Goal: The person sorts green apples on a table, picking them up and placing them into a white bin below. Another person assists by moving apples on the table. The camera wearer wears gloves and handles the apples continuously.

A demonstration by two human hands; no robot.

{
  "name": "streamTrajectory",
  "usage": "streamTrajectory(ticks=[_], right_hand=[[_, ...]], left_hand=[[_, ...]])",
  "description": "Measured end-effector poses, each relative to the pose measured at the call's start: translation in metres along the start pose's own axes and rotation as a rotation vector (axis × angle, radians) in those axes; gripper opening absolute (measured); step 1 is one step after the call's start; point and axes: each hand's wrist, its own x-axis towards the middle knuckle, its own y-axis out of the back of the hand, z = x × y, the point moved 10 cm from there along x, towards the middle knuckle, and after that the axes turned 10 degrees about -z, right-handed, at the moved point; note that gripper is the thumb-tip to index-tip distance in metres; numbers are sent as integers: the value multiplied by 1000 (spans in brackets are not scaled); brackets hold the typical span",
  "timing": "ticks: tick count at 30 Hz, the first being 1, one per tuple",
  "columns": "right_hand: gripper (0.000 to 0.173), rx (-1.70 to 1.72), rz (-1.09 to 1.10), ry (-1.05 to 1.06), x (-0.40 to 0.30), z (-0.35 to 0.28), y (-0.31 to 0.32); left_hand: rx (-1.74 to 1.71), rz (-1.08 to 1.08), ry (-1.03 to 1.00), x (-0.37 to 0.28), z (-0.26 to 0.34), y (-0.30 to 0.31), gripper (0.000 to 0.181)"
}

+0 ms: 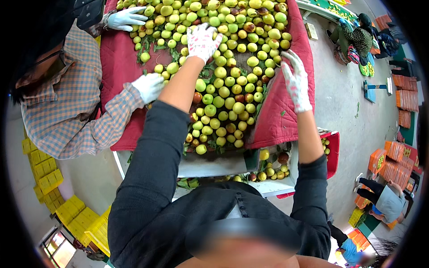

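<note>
Many green and brown-blotched jujube fruits [238, 108] with loose leaves lie over a table draped in red quilted cloth [280, 117]. My left hand [202, 42], in a white glove with pink marks, rests on the fruits at the upper middle; whether its fingers grip one is hidden. At the pile's right edge is my right hand [296, 80], gloved alike, fingers apart beside the fruits, nothing seen in it. Below the table's near edge, more fruits [270, 172] lie in a white tray [280, 187].
A co-worker in a checked shirt [73, 100] reaches in from the left, one gloved hand [149, 87] near my left forearm. A red crate [333, 155] stands right of the table. Yellow crates [78, 219] line the lower left; orange crates [395, 164] and other people are farther right.
</note>
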Motion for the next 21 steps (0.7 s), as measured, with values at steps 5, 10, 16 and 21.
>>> streamTrajectory(ticks=[5,10,16,21], right_hand=[[54,-284,32,-17,90,46,-43],[62,-780,-60,-284,109,32,-85],[49,-273,-207,-140,82,11,-118],[48,-348,-82,175,51,-21,-146]], left_hand=[[-16,-1,-304,-81,53,2,39],[74,-81,-354,-156,59,3,52],[-156,-136,-301,-254,32,-12,52],[-155,-229,-294,-297,30,-22,53]])
